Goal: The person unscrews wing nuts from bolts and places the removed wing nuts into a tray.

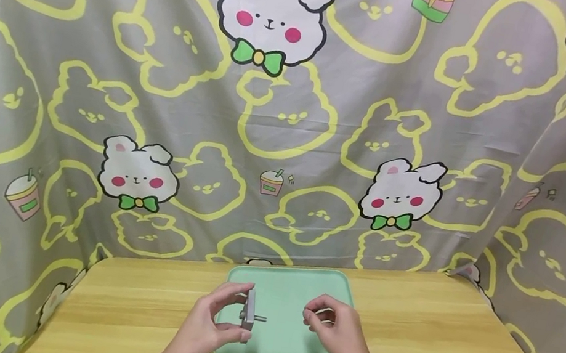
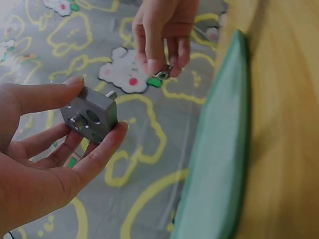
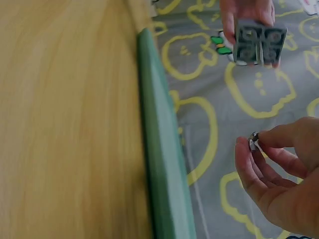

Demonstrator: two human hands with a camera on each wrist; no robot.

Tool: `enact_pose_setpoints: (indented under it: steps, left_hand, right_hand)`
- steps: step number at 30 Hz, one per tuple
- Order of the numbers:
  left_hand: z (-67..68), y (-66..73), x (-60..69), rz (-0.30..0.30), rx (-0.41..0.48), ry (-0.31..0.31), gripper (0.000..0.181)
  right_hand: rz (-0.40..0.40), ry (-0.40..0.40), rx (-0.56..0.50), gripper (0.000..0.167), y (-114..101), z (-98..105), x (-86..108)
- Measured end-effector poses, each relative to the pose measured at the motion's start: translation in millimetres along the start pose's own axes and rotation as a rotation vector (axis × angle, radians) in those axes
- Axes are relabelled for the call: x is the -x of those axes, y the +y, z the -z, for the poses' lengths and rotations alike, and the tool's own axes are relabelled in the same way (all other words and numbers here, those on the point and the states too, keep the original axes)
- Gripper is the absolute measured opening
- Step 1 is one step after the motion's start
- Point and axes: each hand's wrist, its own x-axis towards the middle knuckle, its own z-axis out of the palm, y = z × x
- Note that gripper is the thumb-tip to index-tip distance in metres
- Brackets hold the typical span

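My left hand (image 1: pixel 207 321) grips a grey metal block (image 1: pixel 251 305) by its edges, thumb on one edge and fingertips on the opposite one. A bolt (image 1: pixel 261 319) runs through the block, its shaft pointing toward the right hand. In the left wrist view the bolt's round head (image 2: pixel 78 122) sits beside a larger hole. Across from it, my right hand (image 1: pixel 338 331) pinches a small shiny metal nut (image 2: pixel 162 75) between thumb and fingertips; the nut (image 3: pixel 253 140) is partly covered by them. Both hands hover over a mint-green tray (image 1: pixel 279 351), with the nut apart from the bolt.
The tray lies on a light wood-grain table (image 1: pixel 429 344), near its back edge. Behind and at both sides hangs a grey curtain (image 1: pixel 323 139) with yellow outlines and white cartoon animal heads.
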Motion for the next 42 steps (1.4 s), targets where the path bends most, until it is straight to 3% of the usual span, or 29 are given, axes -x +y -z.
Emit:
enact_pose_setpoints:
  steps: [8,13,17,26,30,37,42]
  left_hand:
    - [13.9,-12.2,18.3,0.057,-0.087,0.013,0.071]
    - [16.3,-15.8,24.0,0.074,-0.088,0.004,0.071]
    - [18.3,-18.2,30.1,0.075,-0.091,-0.011,0.072]
    - [21.3,-26.8,39.6,0.063,-0.097,-0.048,0.074]
    - [20.4,-30.1,41.6,0.071,-0.081,-0.078,0.073]
    - [16.5,-29.8,41.1,0.103,-0.061,-0.062,0.071]
    - [11.1,-30.4,39.4,0.075,-0.070,-0.096,0.076]
  right_hand:
    - [0.150,-0.012,0.307,0.016,21.8,-16.7,-17.4]
    - [0.253,-0.011,0.489,0.018,23.8,-28.5,-30.7]
    - [0.318,-0.021,0.575,0.024,29.2,-36.4,-40.7]
    - [0.341,-0.046,0.629,0.025,45.1,-48.7,-51.9]
    - [0.323,-0.065,0.648,0.025,44.7,-52.3,-51.3]
    - [0.329,-0.075,0.635,0.017,39.3,-52.7,-49.0]
    - [0.295,-0.085,0.604,0.014,35.4,-45.6,-45.8]
